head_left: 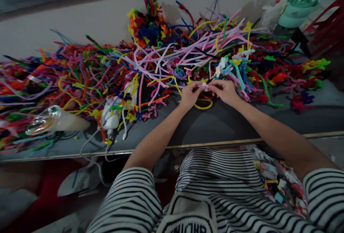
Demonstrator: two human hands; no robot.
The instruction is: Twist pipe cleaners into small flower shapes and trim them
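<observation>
I'd expect this small fuzzy piece [205, 86] to be light, soft and bendy, hardly slippery — best pinched at opposite edges, as my left hand [189, 95] and right hand [227, 91] do, thumbs and fingertips closed on it. It's above the table [225, 125], near a yellow loop [203, 108] — pale whitish-lilac, knobbly, exact shape unclear

Fingertips [212, 88] partly hide the small pale piece [205, 85], and the left edge crops the pipe-cleaner heap [70, 69].
</observation>
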